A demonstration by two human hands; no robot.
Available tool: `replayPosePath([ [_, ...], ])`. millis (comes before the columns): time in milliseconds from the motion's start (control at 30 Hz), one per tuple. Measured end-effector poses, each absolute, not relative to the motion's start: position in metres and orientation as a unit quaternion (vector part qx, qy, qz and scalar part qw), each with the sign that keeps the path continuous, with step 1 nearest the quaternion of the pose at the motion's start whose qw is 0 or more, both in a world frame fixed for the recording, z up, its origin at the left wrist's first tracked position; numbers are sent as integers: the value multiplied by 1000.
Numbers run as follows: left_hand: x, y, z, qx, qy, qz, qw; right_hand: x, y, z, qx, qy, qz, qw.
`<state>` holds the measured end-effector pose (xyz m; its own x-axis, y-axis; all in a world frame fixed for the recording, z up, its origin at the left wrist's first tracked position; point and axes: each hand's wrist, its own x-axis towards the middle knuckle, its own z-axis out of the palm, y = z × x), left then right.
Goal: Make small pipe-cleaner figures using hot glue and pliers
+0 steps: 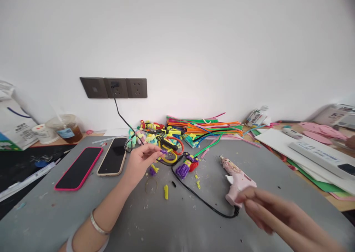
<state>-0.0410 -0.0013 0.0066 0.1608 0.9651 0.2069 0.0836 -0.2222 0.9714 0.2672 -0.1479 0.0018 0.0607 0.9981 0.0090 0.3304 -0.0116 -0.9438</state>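
Note:
My left hand (140,160) reaches over the grey mat (83,215) and pinches a small purple pipe-cleaner piece (163,152) at its fingertips. My right hand (273,211), blurred, hovers with spread fingers just beside the handle of a pink glue gun (235,174) lying on the mat; it holds nothing. The gun's black cord (194,194) runs across the mat toward a wall socket (115,88). A purple, yellow and red pipe-cleaner figure (187,165) lies between the hands.
Two phones (79,167) (113,156) lie at left. A pile of pipe cleaners (203,128) and small craft figures (155,133) sits by the wall. A drink cup (66,128), boxes at far left, white boards and a power strip (318,154) at right.

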Motion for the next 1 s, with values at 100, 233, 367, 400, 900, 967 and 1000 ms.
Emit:
replayPosePath([
  [100, -43, 1, 5, 610, 431, 496, 443, 248, -91, 35, -595, -643, 303, 376],
  [233, -45, 4, 2, 622, 430, 491, 432, 221, -29, 53, -629, -714, 199, 236],
  [367, -46, 7, 1, 621, 431, 492, 431, 194, -11, 47, -571, -783, 208, 133],
  [400, -46, 7, 1, 620, 432, 494, 430, 187, -12, 45, -555, -799, 200, 116],
  [900, -48, 7, 1, 610, 446, 503, 419, 149, -48, 22, -494, -844, 183, 96],
  [967, -49, 8, 0, 608, 449, 502, 421, 156, -44, 20, -516, -833, 167, 110],
  [1000, -50, 8, 1, 609, 452, 495, 424, 161, -40, 20, -523, -830, 151, 119],
])
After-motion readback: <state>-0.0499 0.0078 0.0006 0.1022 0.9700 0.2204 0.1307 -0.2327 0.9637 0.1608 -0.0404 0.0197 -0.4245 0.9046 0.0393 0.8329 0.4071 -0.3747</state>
